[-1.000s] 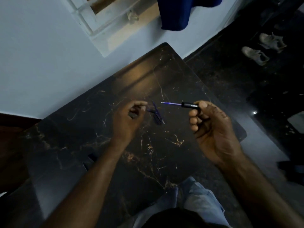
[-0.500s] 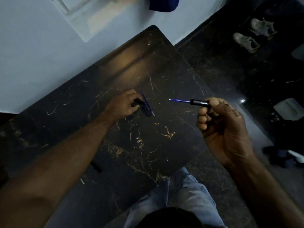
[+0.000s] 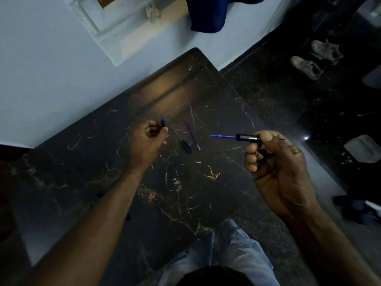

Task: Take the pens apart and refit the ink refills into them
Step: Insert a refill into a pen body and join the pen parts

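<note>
On the left, our left hand [image 3: 149,136] hovers over the dark marble bench [image 3: 185,193], its grip closed around a small blue pen part [image 3: 162,121] whose tip pokes out past the knuckles. Just right of it lie a short black pen piece [image 3: 186,146] and, beside that, a loose blue refill [image 3: 192,135], both flat on the bench. Farther right, our right hand [image 3: 276,168] has its grip clamped on a black pen barrel [image 3: 248,138] with a blue ink refill [image 3: 222,136] jutting out toward the left. We judge the task midway: one pen apart, this refill seemingly only partly seated, and reassembly left.
</note>
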Action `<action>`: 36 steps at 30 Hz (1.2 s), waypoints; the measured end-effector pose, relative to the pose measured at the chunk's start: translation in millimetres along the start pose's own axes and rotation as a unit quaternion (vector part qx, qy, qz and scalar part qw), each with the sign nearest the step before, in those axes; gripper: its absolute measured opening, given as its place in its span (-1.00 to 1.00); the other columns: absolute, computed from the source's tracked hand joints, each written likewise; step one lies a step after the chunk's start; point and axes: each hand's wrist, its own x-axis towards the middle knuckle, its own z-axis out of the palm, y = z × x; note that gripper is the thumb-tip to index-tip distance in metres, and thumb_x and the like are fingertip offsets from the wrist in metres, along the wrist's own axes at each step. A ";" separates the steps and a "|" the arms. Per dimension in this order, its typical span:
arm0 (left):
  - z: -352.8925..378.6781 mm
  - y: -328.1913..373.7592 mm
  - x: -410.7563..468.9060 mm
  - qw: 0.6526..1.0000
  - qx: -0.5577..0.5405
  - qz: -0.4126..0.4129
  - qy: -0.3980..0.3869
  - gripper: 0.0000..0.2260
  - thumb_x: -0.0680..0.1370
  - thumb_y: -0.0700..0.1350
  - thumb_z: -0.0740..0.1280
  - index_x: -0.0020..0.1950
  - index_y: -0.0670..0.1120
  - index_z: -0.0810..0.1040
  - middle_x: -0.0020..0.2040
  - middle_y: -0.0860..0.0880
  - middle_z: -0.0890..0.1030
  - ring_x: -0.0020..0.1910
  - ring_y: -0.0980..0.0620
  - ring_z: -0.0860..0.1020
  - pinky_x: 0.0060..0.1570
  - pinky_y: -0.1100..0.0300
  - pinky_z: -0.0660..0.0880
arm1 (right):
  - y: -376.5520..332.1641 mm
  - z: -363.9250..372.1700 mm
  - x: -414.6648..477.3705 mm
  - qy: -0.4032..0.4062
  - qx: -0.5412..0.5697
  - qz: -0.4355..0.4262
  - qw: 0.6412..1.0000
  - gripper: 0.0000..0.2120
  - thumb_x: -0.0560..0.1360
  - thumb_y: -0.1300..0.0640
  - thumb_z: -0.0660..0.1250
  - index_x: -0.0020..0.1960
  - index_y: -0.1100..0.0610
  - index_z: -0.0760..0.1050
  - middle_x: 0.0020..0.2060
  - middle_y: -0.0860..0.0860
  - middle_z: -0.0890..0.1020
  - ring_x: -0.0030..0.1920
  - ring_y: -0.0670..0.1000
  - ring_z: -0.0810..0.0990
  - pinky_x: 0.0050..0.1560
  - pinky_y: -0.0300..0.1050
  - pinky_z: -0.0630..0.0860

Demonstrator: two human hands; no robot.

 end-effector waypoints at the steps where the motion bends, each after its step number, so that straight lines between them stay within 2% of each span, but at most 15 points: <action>1: 1.1 5.2 -3.5 1.000 -0.022 0.002 0.008 -0.94 0.58 -0.21 0.49 0.01 -0.12 0.65 -0.14 -0.10 0.73 -0.24 0.12 0.72 -0.25 0.29 0.64 | -1.2 1.6 0.2 -0.003 0.001 -0.001 1.000 -0.83 0.59 0.18 0.30 -0.08 0.12 0.67 -0.26 0.06 0.67 -0.30 -0.05 0.63 -0.34 -0.23 0.57; 3: 8.3 14.9 -1.8 0.999 0.008 0.045 0.012 -0.91 0.57 -0.22 0.50 0.03 -0.19 0.65 -0.11 -0.08 0.72 -0.18 0.21 0.67 -0.14 0.34 0.60 | -3.2 3.6 0.5 -0.008 -0.001 0.000 1.000 -0.83 0.59 0.18 0.29 -0.07 0.13 0.65 -0.27 0.06 0.67 -0.31 -0.05 0.62 -0.34 -0.23 0.57; 5: 23.9 25.2 7.8 0.993 0.055 0.103 -0.022 -0.89 0.57 -0.22 0.51 0.06 -0.20 0.66 -0.06 0.00 0.70 -0.11 0.31 0.64 -0.06 0.41 0.54 | -5.8 3.5 1.0 -0.011 -0.008 0.003 1.000 -0.83 0.60 0.18 0.28 -0.07 0.13 0.64 -0.26 0.06 0.67 -0.30 -0.06 0.62 -0.34 -0.23 0.56; 7: 45.7 31.7 21.7 0.981 0.096 0.147 -0.083 -0.89 0.57 -0.19 0.51 0.07 -0.15 0.67 -0.02 0.02 0.71 -0.06 0.20 0.65 -0.02 0.32 0.56 | -8.2 0.8 1.1 -0.012 -0.014 0.004 1.000 -0.82 0.61 0.17 0.29 -0.07 0.10 0.66 -0.26 0.05 0.67 -0.29 -0.06 0.62 -0.33 -0.23 0.56; 9: 70.2 29.2 35.7 0.955 0.177 0.185 -0.148 -0.89 0.57 -0.14 0.49 0.08 -0.09 0.67 0.00 -0.01 0.72 0.01 0.05 0.65 0.05 0.11 0.59 | -10.0 -3.7 -0.3 -0.012 -0.020 0.004 1.000 -0.84 0.61 0.17 0.32 -0.06 0.09 0.67 -0.25 0.04 0.67 -0.28 -0.06 0.63 -0.32 -0.23 0.56; 11: 89.7 22.2 44.0 0.922 0.244 0.192 -0.233 -0.87 0.59 -0.12 0.46 0.13 -0.08 0.64 0.05 -0.06 0.68 0.02 0.02 0.61 0.09 -0.01 0.59 | -11.3 -10.0 -2.1 -0.008 -0.028 0.004 1.000 -0.88 0.58 0.15 0.36 -0.06 0.09 0.67 -0.25 0.04 0.67 -0.27 -0.06 0.63 -0.32 -0.23 0.56; 13: 98.7 14.5 50.2 0.899 0.272 0.194 -0.283 -0.85 0.59 -0.12 0.45 0.15 -0.09 0.62 0.09 -0.11 0.65 0.04 -0.02 0.61 0.12 -0.04 0.58 | -12.7 -18.3 -4.8 0.002 -0.035 0.004 0.999 -0.90 0.55 0.12 0.38 -0.05 0.08 0.67 -0.24 0.04 0.68 -0.27 -0.06 0.63 -0.32 -0.22 0.57; 21: 91.1 9.4 66.8 0.866 0.331 0.226 -0.299 -0.83 0.58 -0.03 0.45 0.14 -0.01 0.59 0.06 -0.08 0.61 0.03 -0.05 0.61 0.03 0.00 0.58 | -14.3 -37.3 -7.5 0.024 -0.027 0.007 0.999 -0.87 0.61 0.17 0.31 -0.03 0.10 0.64 -0.23 0.05 0.66 -0.26 -0.04 0.62 -0.31 -0.21 0.57; 27: 84.4 7.0 64.6 0.847 0.340 0.253 -0.322 -0.83 0.58 -0.03 0.46 0.13 -0.01 0.59 0.03 -0.04 0.60 -0.03 -0.02 0.62 0.00 0.05 0.59 | -18.2 -32.1 1.5 0.006 -0.020 0.004 1.000 -0.90 0.59 0.14 0.35 -0.03 0.11 0.64 -0.23 0.05 0.67 -0.27 -0.04 0.63 -0.31 -0.21 0.57; 31: 74.1 1.5 64.8 0.841 0.348 0.258 -0.323 -0.82 0.56 -0.03 0.46 0.13 -0.01 0.60 0.00 -0.04 0.61 -0.05 -0.02 0.62 -0.03 0.07 0.58 | -17.3 -32.5 4.5 0.010 -0.016 0.004 1.000 -0.89 0.60 0.14 0.34 -0.03 0.11 0.64 -0.24 0.06 0.67 -0.28 -0.04 0.63 -0.32 -0.21 0.57; 36: 64.9 -1.9 66.1 0.844 0.350 0.245 -0.323 -0.84 0.54 -0.01 0.46 0.08 0.01 0.59 -0.08 0.02 0.65 -0.06 0.01 0.61 -0.06 0.00 0.59 | -15.1 -31.7 4.7 0.008 -0.019 0.005 1.000 -0.85 0.63 0.17 0.30 -0.03 0.11 0.64 -0.24 0.05 0.67 -0.27 -0.05 0.63 -0.32 -0.21 0.57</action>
